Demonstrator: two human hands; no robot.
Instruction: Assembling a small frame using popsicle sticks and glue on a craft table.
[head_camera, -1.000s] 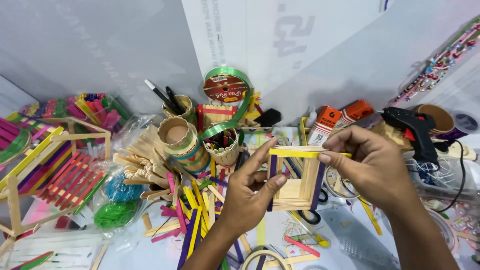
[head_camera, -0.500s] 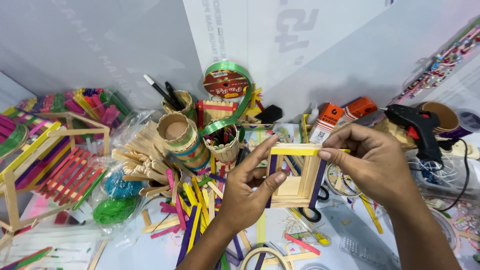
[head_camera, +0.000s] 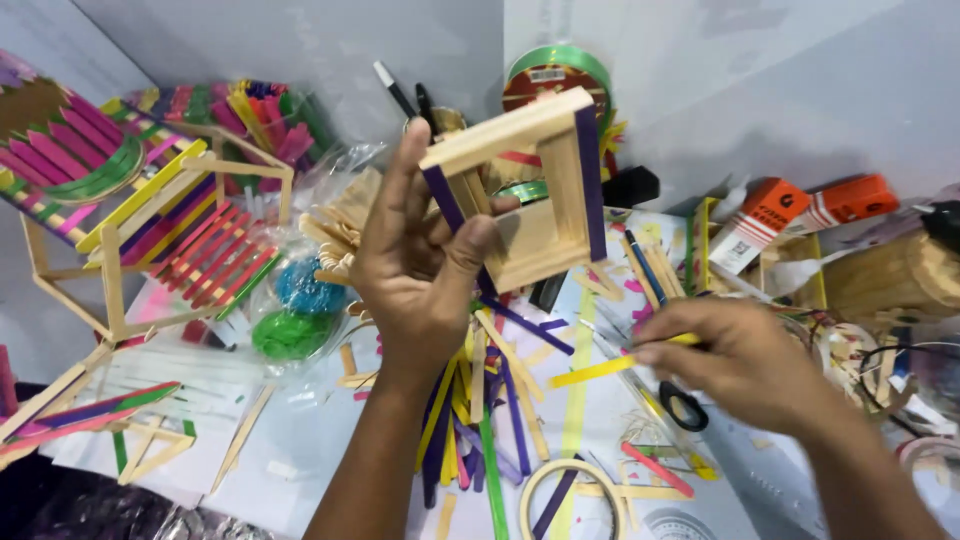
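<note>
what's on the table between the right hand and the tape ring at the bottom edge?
Head view: a black ring, a pink craft stick and plain sticks lie between the right hand and the tape ring.

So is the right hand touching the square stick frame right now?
Apart. The head view shows the right hand low over the table, pinching a yellow stick, while the left hand alone holds the frame up.

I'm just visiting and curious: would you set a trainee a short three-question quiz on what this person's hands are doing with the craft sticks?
1. True or false: the left hand holds the square stick frame lifted above the table.
2. What colour is the stick pinched by the right hand? A red, B yellow, C green.
3. Fill in: the frame's two darker side sticks are ____.

Key: 1 true. 2 B. 3 purple.
</note>
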